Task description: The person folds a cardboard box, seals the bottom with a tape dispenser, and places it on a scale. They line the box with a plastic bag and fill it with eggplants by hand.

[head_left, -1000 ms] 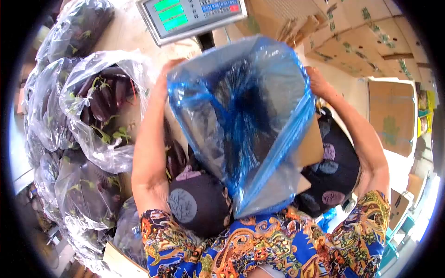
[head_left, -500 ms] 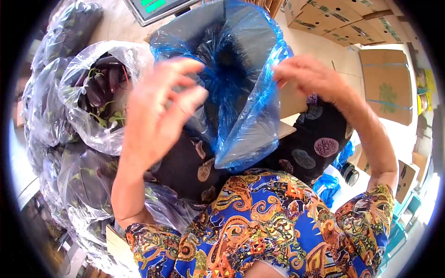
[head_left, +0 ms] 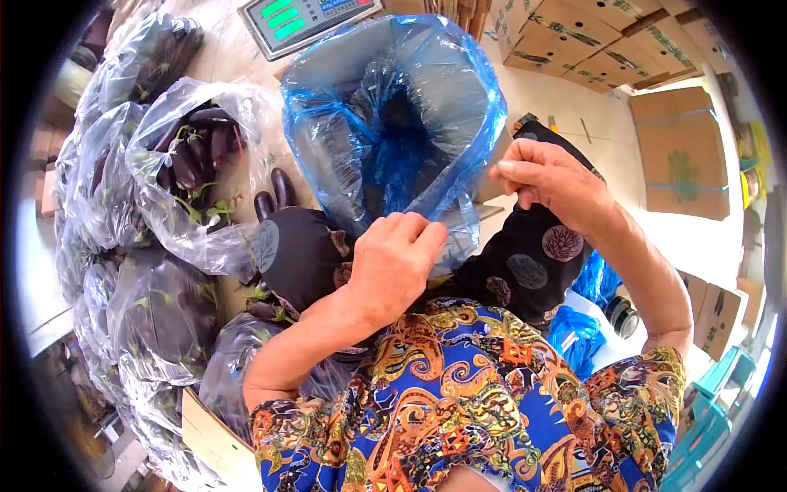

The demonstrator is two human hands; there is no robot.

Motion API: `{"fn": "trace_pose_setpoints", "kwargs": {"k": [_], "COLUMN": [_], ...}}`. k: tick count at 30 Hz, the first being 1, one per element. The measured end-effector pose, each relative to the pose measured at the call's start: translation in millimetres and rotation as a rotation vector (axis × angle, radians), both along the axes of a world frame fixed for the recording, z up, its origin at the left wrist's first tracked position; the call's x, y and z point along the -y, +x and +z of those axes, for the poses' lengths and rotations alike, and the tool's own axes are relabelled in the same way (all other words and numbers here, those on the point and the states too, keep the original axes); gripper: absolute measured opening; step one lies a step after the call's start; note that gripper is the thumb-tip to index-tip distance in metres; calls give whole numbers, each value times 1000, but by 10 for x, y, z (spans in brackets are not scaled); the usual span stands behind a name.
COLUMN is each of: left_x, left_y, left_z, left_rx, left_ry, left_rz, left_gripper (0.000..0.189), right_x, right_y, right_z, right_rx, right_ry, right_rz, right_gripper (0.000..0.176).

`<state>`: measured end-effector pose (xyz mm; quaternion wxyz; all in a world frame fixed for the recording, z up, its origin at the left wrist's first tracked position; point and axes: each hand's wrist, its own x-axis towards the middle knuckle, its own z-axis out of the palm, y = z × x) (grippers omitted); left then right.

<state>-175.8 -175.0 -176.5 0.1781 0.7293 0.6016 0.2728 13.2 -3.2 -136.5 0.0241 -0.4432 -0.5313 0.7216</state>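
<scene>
A blue translucent plastic bag (head_left: 484, 107) lines an open container in front of me, its mouth spread wide. My left hand (head_left: 389, 262) is closed in a pinch on the bag's near edge, where the film gathers under the fingers. To the right of the bag's rim, my right hand (head_left: 557, 180) has its fingers curled together. Whether it grips a bit of the thin film cannot be made out. Left of the bag, a clear plastic bag (head_left: 254, 107) stands open with dark purple eggplants (head_left: 193, 156) inside. Two loose eggplants (head_left: 283, 189) lie beside my knee.
A digital scale (head_left: 307, 25) with a green display sits at the top. Several filled clear bags (head_left: 164, 303) crowd the left side. Cardboard boxes (head_left: 574, 37) are stacked at the far right, with another carton (head_left: 682, 152) below. Crumpled blue plastic (head_left: 574, 336) and a teal stool (head_left: 705, 418) are at right.
My left hand has moved right and down, from the bag's left side to its near edge, and closed. My right hand's fingers have curled in. The bag's mouth is rounder and wider.
</scene>
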Motion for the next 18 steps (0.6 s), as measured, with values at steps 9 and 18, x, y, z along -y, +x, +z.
{"fn": "trace_pose_setpoints", "kwargs": {"k": [9, 18], "left_x": [57, -89], "left_y": [210, 315], "left_z": [79, -130], "left_rx": [617, 107], "left_ry": [-1, 214], "left_rz": [97, 231], "left_gripper": [3, 30], "right_x": [131, -52], "right_y": [-105, -94], "right_z": [-96, -245], "right_rx": [113, -22], "right_ry": [-97, -210], "right_rz": [-66, 34], "right_gripper": [55, 11]}}
